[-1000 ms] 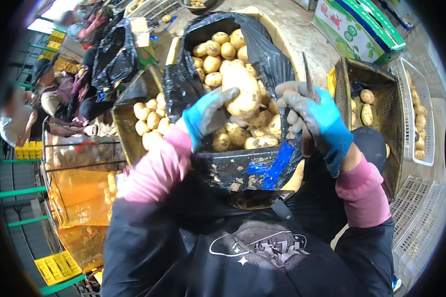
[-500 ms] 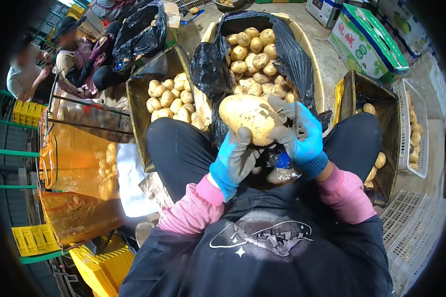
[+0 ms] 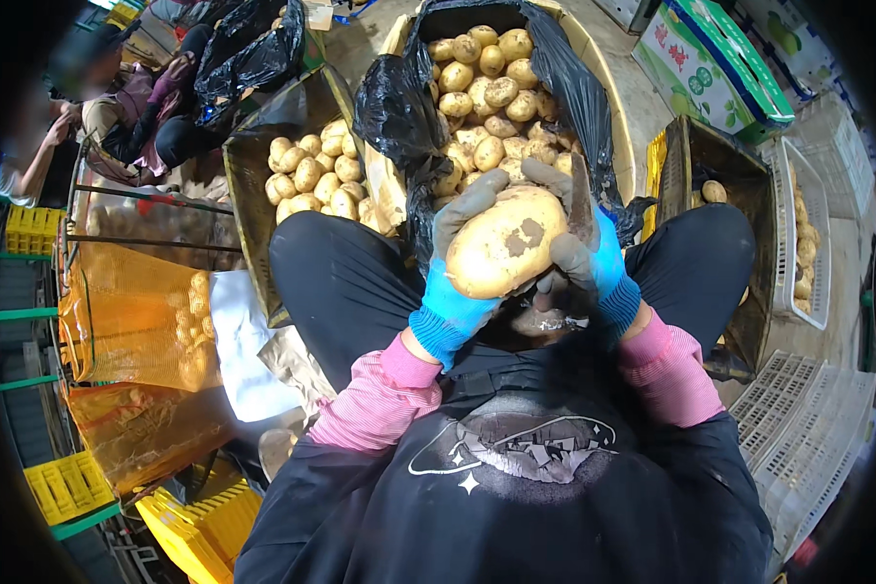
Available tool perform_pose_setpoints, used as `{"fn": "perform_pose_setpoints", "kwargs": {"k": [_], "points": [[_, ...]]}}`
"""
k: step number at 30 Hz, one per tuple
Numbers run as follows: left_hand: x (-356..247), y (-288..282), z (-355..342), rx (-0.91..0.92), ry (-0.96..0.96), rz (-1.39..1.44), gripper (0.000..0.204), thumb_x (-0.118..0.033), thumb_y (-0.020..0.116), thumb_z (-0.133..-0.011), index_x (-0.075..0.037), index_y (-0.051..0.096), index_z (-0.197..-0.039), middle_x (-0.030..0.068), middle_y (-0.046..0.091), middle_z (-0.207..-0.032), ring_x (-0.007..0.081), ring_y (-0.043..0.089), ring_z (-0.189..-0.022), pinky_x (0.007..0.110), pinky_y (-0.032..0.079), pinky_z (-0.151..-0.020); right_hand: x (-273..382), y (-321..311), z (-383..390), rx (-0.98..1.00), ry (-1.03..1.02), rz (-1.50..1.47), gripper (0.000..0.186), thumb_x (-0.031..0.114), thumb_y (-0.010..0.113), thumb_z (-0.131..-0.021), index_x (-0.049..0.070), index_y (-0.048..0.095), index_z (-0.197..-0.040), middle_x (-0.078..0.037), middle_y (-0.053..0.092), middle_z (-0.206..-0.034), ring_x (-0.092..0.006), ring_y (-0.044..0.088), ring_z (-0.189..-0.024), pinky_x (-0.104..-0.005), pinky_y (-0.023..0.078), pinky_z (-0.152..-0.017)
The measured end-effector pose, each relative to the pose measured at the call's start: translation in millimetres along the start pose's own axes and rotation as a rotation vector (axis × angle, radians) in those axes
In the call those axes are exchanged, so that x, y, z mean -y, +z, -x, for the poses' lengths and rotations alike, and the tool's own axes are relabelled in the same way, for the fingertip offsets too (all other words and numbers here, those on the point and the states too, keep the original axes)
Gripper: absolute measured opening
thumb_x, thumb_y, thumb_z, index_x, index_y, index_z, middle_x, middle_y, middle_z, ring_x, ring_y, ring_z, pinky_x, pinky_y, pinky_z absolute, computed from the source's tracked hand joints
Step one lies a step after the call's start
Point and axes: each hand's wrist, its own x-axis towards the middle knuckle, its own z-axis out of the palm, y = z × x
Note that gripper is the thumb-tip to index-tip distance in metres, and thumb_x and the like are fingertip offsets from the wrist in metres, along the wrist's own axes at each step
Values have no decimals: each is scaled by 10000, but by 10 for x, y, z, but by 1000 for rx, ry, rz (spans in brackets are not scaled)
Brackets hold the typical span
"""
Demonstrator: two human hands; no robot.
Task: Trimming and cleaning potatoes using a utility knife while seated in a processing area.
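Observation:
A large pale-yellow potato (image 3: 501, 248) with a brown soil patch on its upper face is held up in front of my lap. My left hand (image 3: 460, 248), in a blue and grey work glove, wraps its left side, thumb over the top. On the potato's right, my right hand (image 3: 589, 243), gloved alike, has its thumb at the edge and fingers behind. A dark strip beside the right fingers cannot be made out. Just beyond my hands, a box lined with a black plastic bag (image 3: 566, 73) holds many potatoes (image 3: 496, 92).
Left of the lined box stands a crate (image 3: 243, 219) of potatoes; another crate (image 3: 761, 195) and a white basket (image 3: 784, 229) are to my right. Orange mesh sacks (image 3: 117, 321) stand left. A green-white carton (image 3: 711, 73) lies far right. Another person (image 3: 117, 117) sits far left.
The potato has come down closer to me and turned, bringing the soil patch up. My left hand has shifted from below it to its left side. My view has also shifted slightly.

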Motion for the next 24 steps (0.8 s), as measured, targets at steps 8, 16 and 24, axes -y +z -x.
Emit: {"fn": "perform_pose_setpoints", "kwargs": {"k": [8, 16, 24], "points": [[-224, -60, 87, 183, -94, 89, 1072, -151, 930, -617, -37, 322, -1492, 119, 488, -1414, 222, 474, -1324, 374, 396, -1107, -196, -137, -133, -274, -464, 306, 462, 259, 594, -978, -88, 542, -1278, -191, 656, -1184, -249, 634, -1090, -371, 489, -986], [-100, -104, 88, 109, 439, -685, 947, -207, 927, -627, -80, 430, -1422, 200, 425, -1438, 357, 474, -1302, 428, 447, -1051, -238, -183, -177, -79, -132, -39, 580, 258, 657, -926, -47, 441, -1370, -180, 584, -1283, -238, 622, -1110, -365, 505, -971], [-137, -168, 147, 49, 669, -862, 781, -220, 918, -613, -64, 585, -1302, 229, 524, -1356, 385, 563, -1205, 443, 481, -997, -221, -26, -71, -31, -185, -16, 699, 277, 696, -858, -18, 405, -1420, -162, 594, -1266, -203, 619, -1054, -372, 522, -949]]}}
